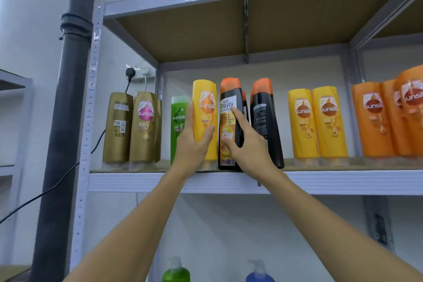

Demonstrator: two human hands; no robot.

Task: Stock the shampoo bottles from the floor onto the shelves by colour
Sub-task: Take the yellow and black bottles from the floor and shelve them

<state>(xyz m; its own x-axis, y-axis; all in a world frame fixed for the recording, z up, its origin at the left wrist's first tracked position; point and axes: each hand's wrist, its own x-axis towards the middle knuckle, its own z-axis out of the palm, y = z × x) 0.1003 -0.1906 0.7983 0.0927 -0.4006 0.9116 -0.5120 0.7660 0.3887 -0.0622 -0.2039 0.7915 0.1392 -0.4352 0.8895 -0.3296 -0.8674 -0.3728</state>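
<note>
The left hand (194, 144) grips a yellow Sunsilk bottle (205, 119), thumb across its front and fingers curled round the far side, standing it on the shelf board (320, 181) at about nine o'clock from the black Safi Shayla bottle (230, 126). The right hand (248, 146) is on that black bottle, index finger stretched up the label and thumb against its lower front; a steadying hold more than a full grasp, though the far fingers cannot be made out.

The yellow bottle stands upright, long axis vertical, cap down on the board and rounded base at twelve o'clock, label facing out. The black bottle leans slightly, its orange cap tipped toward eleven o'clock.

Colour is the snag: a pair of yellow Sunsilk bottles (317, 123) sits well off at three o'clock, beyond a second black bottle (265, 121), while a green Sunsilk bottle (179, 126) stands just behind the left hand at nine o'clock. The sound play looks to be keeping the black bottle braced so it does not topple, then carrying the yellow one upright to its mates, label forward, and letting go only once the cap sits flat.
</note>
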